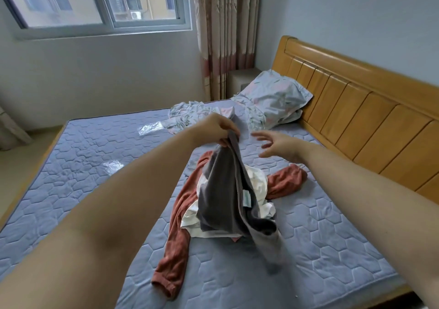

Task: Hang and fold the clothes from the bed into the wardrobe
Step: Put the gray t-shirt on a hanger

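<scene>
Two bare arms reach out over the bed (71,166), whose blue-grey quilted mattress with a hexagon pattern fills most of the view. A wooden headboard (356,99) of orange-toned panels runs along the right side. Beyond the bed's far edge stand a pale wall, a window (99,2) looking onto other buildings, and a striped pink and beige curtain (223,35) in the corner.

Near the headboard lies a pillow (275,97) in a pale floral cover, with a rumpled sheet (187,113) of the same print spread just beside it.

In the middle of the mattress sits a small pile of clothes. A rust-coloured garment (175,242) lies lowest, one long limb stretching toward the near edge of the bed and another bunched out to the right. A white garment (259,178) rests crumpled on top of it.

A grey garment (221,199) hangs over this pile, its upper edge lifted and its lower part drooping down across the white one, where it blurs. A small pale label shows along an inner seam.

The left hand (218,128) is closed in a pinch on the top edge of the grey garment, holding it up above the pile. The right hand (278,144) is spread wide, fingers apart, holding nothing, just beside the raised grey cloth.

Two clear plastic bags (150,128) lie flat on the mattress to the left, well apart from the clothes.
</scene>
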Tool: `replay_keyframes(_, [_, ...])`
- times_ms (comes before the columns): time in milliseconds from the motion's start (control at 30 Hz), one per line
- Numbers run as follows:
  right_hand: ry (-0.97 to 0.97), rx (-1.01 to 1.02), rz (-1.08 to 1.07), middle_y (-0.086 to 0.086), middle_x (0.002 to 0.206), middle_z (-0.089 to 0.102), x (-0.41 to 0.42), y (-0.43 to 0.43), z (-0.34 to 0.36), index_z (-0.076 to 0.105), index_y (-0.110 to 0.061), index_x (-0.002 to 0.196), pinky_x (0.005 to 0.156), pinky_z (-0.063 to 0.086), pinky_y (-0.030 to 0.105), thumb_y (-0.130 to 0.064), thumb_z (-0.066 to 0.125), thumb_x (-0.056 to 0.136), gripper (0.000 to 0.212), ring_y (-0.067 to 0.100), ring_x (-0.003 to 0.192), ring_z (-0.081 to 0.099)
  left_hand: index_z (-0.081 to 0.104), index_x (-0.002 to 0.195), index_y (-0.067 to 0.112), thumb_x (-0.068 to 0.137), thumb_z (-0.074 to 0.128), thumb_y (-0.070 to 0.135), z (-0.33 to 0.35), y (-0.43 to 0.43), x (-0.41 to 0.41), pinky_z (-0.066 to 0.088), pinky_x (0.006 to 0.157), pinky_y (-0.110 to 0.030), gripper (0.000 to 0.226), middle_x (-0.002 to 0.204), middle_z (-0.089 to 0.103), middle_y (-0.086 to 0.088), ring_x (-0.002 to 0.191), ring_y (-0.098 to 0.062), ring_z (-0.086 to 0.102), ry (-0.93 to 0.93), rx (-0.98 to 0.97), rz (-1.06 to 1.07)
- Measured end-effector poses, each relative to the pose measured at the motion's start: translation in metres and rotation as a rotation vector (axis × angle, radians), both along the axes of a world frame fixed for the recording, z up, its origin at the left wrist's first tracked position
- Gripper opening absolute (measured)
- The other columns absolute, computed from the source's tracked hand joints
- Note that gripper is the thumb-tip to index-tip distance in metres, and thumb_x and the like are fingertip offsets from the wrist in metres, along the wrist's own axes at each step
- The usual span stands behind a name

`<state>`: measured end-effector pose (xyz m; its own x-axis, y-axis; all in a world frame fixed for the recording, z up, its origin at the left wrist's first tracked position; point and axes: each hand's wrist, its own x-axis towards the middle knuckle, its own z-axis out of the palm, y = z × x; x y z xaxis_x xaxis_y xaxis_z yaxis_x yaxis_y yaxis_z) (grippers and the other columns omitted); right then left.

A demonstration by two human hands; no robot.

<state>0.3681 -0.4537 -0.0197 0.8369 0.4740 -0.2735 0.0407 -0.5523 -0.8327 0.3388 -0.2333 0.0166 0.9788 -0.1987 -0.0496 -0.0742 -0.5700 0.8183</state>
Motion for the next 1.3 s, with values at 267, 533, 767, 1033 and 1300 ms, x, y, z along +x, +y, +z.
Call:
replay_keyframes(267, [-0.014, 0.107, 0.128, -0.002, 0.08, 0.071, -0.004, 0.028, 0.02, 0.069, -0.011, 0.083, 0.085, 0.047, 0.027, 0.01, 0.062, 0.081, 0.022, 0.011, 0.083, 0.064, 0.07, 0.093, 0.008, 0.088, 0.054, -0.012, 0.032, 0.004, -0.006, 0.057, 0.078, -0.029, 0.025, 0.077, 0.072, 0.001, 0.075, -0.014, 0.067, 0.038, -0.245, -0.166])
replay_keyframes(533, [0.077, 0.553, -0.168, 0.016, 0.098, 0.062, 0.005, 0.016, 0.048, 0.06, 0.004, 0.106, 0.081, 0.052, 0.031, 0.005, 0.055, 0.089, 0.018, 0.025, 0.09, 0.061, 0.033, 0.146, 0.025, 0.072, 0.074, 0.054, -0.035, 0.026, -0.002, 0.037, 0.109, -0.041, 0.089, 0.141, 0.044, 0.005, 0.129, -0.019, 0.044, 0.342, 0.062, -0.127])
replay_keyframes(767, [0.101, 0.644, -0.101, 0.011, 0.092, 0.057, -0.004, 0.003, 0.071, 0.053, -0.003, 0.101, 0.079, 0.05, 0.03, 0.021, 0.032, 0.082, 0.037, 0.021, 0.085, 0.059, 0.066, 0.118, 0.014, 0.077, 0.077, 0.024, -0.057, 0.0, -0.003, 0.046, 0.088, -0.029, 0.044, 0.102, 0.065, -0.001, 0.093, -0.019, 0.059, 0.177, 0.535, -0.118])
replay_keyframes(1033, [0.152, 0.737, -0.438, 0.004, 0.063, 0.051, -0.022, -0.036, 0.066, 0.06, -0.01, 0.068, 0.063, 0.041, 0.025, -0.001, 0.037, 0.089, 0.033, 0.013, 0.06, 0.048, 0.063, 0.108, 0.011, 0.085, 0.066, 0.045, -0.059, 0.002, -0.008, 0.045, 0.092, -0.032, 0.041, 0.109, 0.066, -0.004, 0.101, -0.022, 0.061, 0.36, 0.709, -0.172])
replay_keyframes(1300, [-0.222, -0.511, -0.101, -0.002, 0.051, 0.04, -0.027, -0.064, 0.048, 0.042, -0.016, 0.053, 0.053, 0.028, 0.025, -0.051, 0.07, 0.08, 0.052, 0.014, 0.049, 0.036, 0.061, 0.08, 0.005, 0.09, 0.056, 0.051, -0.064, -0.007, 0.003, 0.054, 0.067, -0.031, 0.047, 0.073, 0.065, -0.012, 0.06, -0.022, 0.063, 0.255, -0.007, 0.33])
